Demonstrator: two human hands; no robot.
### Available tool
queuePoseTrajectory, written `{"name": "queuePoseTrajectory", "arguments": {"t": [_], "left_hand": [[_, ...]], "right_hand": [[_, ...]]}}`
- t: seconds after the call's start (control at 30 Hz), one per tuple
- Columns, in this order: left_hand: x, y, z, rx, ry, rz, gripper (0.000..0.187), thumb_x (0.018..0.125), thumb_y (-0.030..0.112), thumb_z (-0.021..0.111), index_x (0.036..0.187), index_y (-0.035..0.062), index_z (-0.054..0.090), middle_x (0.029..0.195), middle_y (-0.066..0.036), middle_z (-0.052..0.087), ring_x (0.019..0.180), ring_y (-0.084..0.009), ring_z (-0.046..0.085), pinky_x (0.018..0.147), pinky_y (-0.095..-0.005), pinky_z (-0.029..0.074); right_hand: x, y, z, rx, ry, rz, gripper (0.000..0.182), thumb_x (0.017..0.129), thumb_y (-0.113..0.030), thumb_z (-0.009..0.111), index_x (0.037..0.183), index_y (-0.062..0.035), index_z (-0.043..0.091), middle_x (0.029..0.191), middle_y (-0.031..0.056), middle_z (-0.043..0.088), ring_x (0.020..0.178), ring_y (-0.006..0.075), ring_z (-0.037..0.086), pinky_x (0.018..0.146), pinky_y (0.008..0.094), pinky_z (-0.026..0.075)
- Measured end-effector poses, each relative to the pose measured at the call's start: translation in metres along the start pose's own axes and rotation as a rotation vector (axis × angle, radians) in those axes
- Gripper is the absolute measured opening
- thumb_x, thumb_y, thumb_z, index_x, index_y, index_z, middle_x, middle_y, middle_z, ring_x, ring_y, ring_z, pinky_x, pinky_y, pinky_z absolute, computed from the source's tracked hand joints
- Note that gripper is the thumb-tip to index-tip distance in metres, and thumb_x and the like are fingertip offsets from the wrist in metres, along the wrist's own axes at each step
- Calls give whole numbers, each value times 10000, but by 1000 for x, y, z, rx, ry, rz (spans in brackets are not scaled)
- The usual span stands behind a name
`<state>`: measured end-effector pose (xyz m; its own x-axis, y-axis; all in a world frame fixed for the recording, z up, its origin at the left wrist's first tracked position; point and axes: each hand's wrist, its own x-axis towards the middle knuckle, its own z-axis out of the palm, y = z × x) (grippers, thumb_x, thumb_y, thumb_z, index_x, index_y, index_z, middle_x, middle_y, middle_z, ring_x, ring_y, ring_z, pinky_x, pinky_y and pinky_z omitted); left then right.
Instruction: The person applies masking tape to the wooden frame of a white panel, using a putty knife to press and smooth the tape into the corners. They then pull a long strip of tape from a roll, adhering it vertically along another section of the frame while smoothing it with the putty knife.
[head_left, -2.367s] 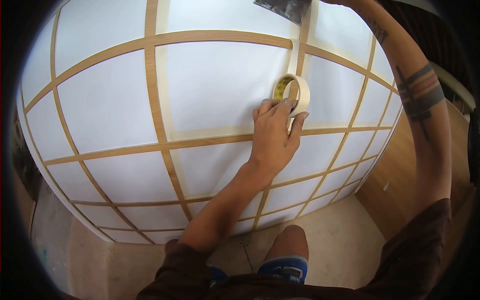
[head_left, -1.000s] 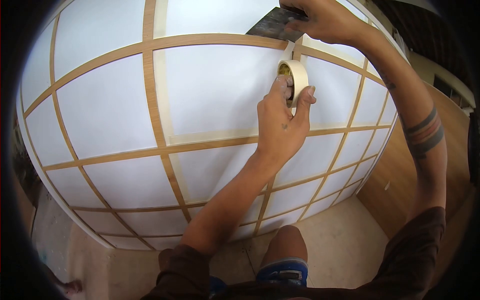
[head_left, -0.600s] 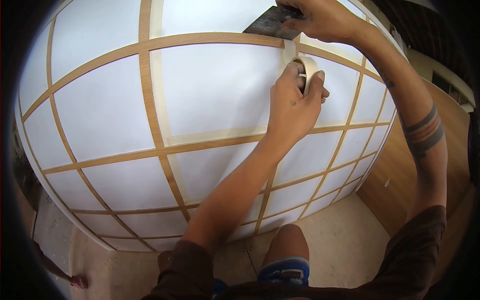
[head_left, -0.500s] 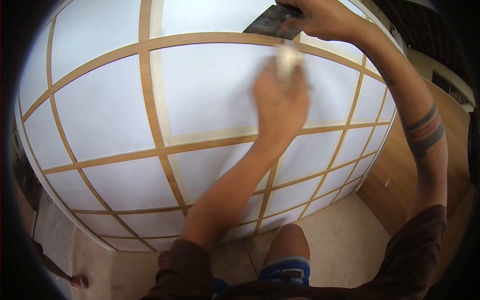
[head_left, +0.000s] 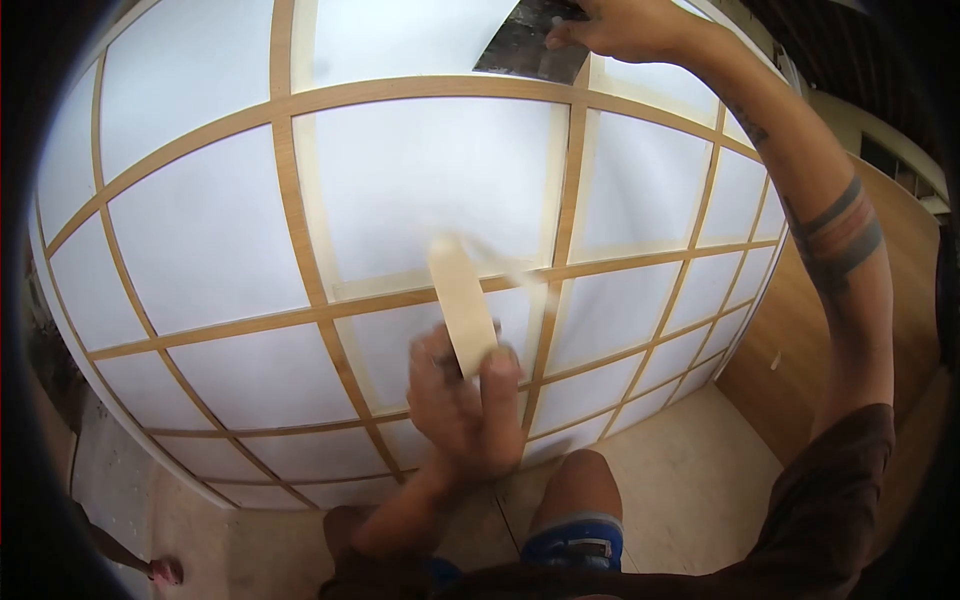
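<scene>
My left hand [head_left: 465,405] holds a roll of pale masking tape [head_left: 462,310], in front of the lower part of a large white panel [head_left: 210,220] with a wooden grid [head_left: 287,190]. A loose strip of tape, blurred, trails from the roll to the right. Up at the top, my right hand [head_left: 620,30] grips a dark flat metal scraper [head_left: 530,45], its lower edge close to a horizontal wooden bar. Pale tape borders [head_left: 548,190] line the inside of the middle square below the scraper.
A brown wooden board [head_left: 840,350] leans at the right. Below lies the beige floor [head_left: 690,470], with my knee [head_left: 580,490] near the panel's bottom. At the lower left a person's foot [head_left: 165,571] shows.
My left hand has come down and toward me with the tape roll, uncovering the middle square. My right hand and the scraper have shifted slightly up and left.
</scene>
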<state>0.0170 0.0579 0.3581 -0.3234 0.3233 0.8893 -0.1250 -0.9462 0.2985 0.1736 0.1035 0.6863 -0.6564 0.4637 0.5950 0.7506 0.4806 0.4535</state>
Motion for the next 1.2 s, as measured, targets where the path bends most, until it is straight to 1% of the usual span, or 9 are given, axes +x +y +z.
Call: {"name": "queuePoseTrajectory", "arguments": {"t": [0.3,0.37,0.53,0.63,0.67,0.77,0.9,1.07,1.2], "left_hand": [[-153,-12,-74,483,-330,-122,171,951,83,646,1075,-15,579,856,-127,633,708,-196,633,623,-355,503],[-184,-9,-93,540,-339,-666,168,921,104,679,1009,-23,613,873,-160,646,745,-246,651,659,-394,508],[-251,-24,-141,548,-302,-567,235,913,166,692,1042,-27,654,875,-187,681,793,-318,677,712,-430,529],[-307,-33,-176,706,-426,-671,304,916,210,702,1120,-13,669,892,-203,698,844,-359,705,755,-448,552],[-325,-38,-187,734,-462,-728,321,914,215,706,1133,-16,667,896,-205,700,849,-358,707,756,-445,554],[-381,-59,-220,822,-545,-871,372,910,233,720,1172,-25,664,908,-212,707,863,-354,715,760,-439,560],[-427,-85,-237,887,-604,-985,431,905,251,733,1217,-37,657,920,-218,713,877,-349,723,761,-434,567],[-412,-69,-224,834,-549,-1215,465,906,254,734,1242,-53,637,919,-219,711,877,-345,726,754,-434,570],[-378,-35,-197,806,-498,-1399,493,907,256,734,1263,-66,621,918,-219,710,877,-342,727,748,-435,573]], "right_hand": [[16,27,-5,-44,190,65,240,834,-58,758,1029,69,697,939,270,713,870,390,688,780,448,530],[13,24,-20,-75,219,98,238,844,-52,750,1038,74,694,959,273,714,885,390,688,783,446,533],[-9,25,-42,-67,469,-87,213,871,-56,735,1042,62,691,986,272,729,937,365,706,774,432,549],[-42,2,-45,22,258,86,314,861,-69,761,1163,9,722,1054,251,746,951,331,727,807,405,562],[-56,36,-6,-227,540,-300,227,951,-179,705,1116,-23,713,791,163,728,703,266,720,702,357,574],[-151,-30,40,285,-217,-2,161,858,-120,673,1011,-86,710,739,104,691,690,310,694,681,424,552],[-301,-114,181,713,-763,28,268,892,-247,697,1090,-67,677,896,153,741,826,391,709,751,469,568],[-448,-201,396,1107,-459,1013,327,964,-303,720,1081,2,728,862,143,751,780,149,673,704,375,537],[-451,-258,421,1370,-102,1167,340,980,-313,705,1043,20,738,826,151,746,777,154,682,714,368,539]]}}
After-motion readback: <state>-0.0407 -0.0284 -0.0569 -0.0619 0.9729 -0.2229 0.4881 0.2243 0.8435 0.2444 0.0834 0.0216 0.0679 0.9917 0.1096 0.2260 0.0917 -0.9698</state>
